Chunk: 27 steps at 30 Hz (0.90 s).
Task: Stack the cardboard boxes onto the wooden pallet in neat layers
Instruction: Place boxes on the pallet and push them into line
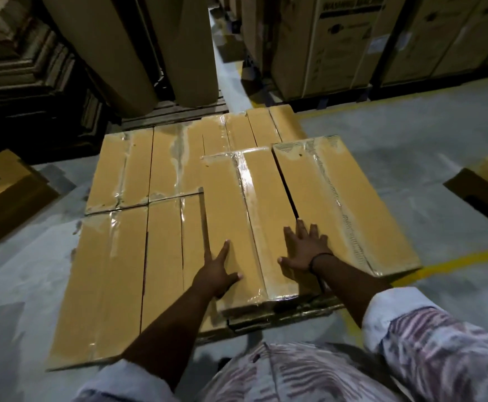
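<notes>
Both hands lie flat and open on the upper layer of boxes, gripping nothing. Left hand (218,275) presses palm-down on the near end of a long taped box (237,221), fingers spread, index pointing away from me and thumb out toward the tape seam. Right hand (303,250) rests across the seam between that box and its neighbour (344,204) to the right, fingertips reaching the near end of the dark gap that separates the two, thumb on the taped box. A dark band (319,258) circles my right wrist.

These two boxes sit side by side, lengthwise away from me, as a second layer on the right half of the stack. Below and to the left of my left hand, the lower layer (126,256) shows bare: long boxes laid edge to edge, their tops glossy with clear tape, more of them running to the far end. Whether a pallet lies under the stack I cannot tell; only a dark edge shows beneath the near boxes. Wooden slats (176,110) show beyond the far end.

Grey concrete floor (411,169) with a yellow line (454,261) surrounds the stack. Loose cartons lie on it to the left (8,192) and right (486,184). Tall cartons (332,44) stand beyond.
</notes>
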Each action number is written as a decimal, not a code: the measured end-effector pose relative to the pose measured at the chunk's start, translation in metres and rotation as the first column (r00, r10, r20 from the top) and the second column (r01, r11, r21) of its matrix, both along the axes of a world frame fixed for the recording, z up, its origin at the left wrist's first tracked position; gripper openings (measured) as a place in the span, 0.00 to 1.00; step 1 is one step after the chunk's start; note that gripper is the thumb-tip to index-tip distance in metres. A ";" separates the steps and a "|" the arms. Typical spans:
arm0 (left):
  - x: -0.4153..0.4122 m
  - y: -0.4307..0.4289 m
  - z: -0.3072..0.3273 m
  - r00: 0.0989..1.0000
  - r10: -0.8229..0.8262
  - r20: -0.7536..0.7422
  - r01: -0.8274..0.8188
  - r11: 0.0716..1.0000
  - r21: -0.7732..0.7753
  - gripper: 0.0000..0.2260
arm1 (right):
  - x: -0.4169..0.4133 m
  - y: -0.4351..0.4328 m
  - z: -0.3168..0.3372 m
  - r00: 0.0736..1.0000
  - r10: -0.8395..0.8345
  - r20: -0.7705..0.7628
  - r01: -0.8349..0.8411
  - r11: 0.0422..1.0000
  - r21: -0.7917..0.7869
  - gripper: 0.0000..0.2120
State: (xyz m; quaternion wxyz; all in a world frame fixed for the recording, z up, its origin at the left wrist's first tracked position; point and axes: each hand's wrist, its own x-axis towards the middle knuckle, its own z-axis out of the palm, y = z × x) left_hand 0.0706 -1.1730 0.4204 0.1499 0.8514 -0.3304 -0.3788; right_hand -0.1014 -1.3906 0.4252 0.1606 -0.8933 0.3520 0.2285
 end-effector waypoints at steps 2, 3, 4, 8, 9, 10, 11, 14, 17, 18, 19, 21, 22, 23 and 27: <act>0.000 0.001 0.000 1.000 -0.006 0.005 0.006 1.000 -0.007 0.47 | -0.008 0.000 0.001 0.999 0.024 0.029 -0.024 1.000 -0.014 0.49; 0.000 0.002 -0.001 1.000 -0.003 0.003 0.003 1.000 -0.006 0.46 | -0.014 0.001 0.001 0.998 0.033 0.054 -0.031 0.999 -0.029 0.48; -0.001 0.003 -0.002 1.000 0.003 0.005 -0.003 1.000 -0.009 0.46 | -0.020 0.003 0.001 0.996 0.038 0.086 -0.035 0.998 -0.044 0.47; -0.014 0.013 -0.010 0.997 0.063 0.051 -0.059 0.996 -0.068 0.43 | -0.042 0.016 -0.003 0.982 -0.010 0.190 0.017 0.999 -0.033 0.41; -0.017 0.016 -0.012 0.996 0.075 0.053 -0.071 0.995 -0.073 0.43 | -0.046 0.019 -0.004 0.978 -0.050 0.204 0.052 0.999 -0.003 0.40; -0.020 0.018 -0.013 0.995 0.086 0.044 -0.082 0.994 -0.077 0.44 | -0.047 0.021 -0.004 0.973 -0.090 0.213 0.087 0.996 0.023 0.40; -0.021 0.019 -0.014 0.995 0.092 0.026 -0.090 0.993 -0.076 0.44 | -0.047 0.023 -0.004 0.968 -0.129 0.216 0.122 0.992 0.043 0.39; -0.020 0.021 -0.014 0.997 0.076 0.000 -0.076 0.995 -0.069 0.47 | -0.037 0.022 0.004 0.949 -0.222 0.224 0.212 0.975 0.071 0.38; -0.021 0.018 -0.009 0.998 0.064 -0.023 -0.066 0.996 -0.064 0.48 | -0.028 0.017 0.013 0.934 -0.276 0.226 0.261 0.961 0.091 0.38; -0.021 0.017 -0.008 0.997 0.063 -0.035 -0.065 0.996 -0.065 0.49 | -0.028 0.016 0.015 0.934 -0.279 0.225 0.264 0.960 0.093 0.38; -0.022 0.017 -0.007 0.997 0.060 -0.044 -0.063 0.996 -0.069 0.49 | -0.028 0.015 0.016 0.933 -0.278 0.227 0.263 0.960 0.094 0.37; -0.022 0.017 -0.006 0.996 0.063 -0.060 -0.067 0.994 -0.081 0.50 | -0.032 0.014 0.016 0.928 -0.280 0.244 0.261 0.959 0.110 0.34; -0.022 0.018 -0.006 0.996 0.062 -0.070 -0.068 0.994 -0.086 0.50 | -0.035 0.013 0.014 0.923 -0.287 0.257 0.262 0.957 0.127 0.32; -0.023 0.019 -0.005 0.996 0.057 -0.073 -0.064 0.994 -0.090 0.49 | -0.038 0.012 0.014 0.917 -0.295 0.267 0.263 0.953 0.147 0.32; -0.026 0.020 -0.001 0.998 0.001 -0.055 -0.005 0.998 -0.061 0.50 | -0.046 0.005 0.015 0.924 -0.274 0.265 0.231 0.956 0.183 0.33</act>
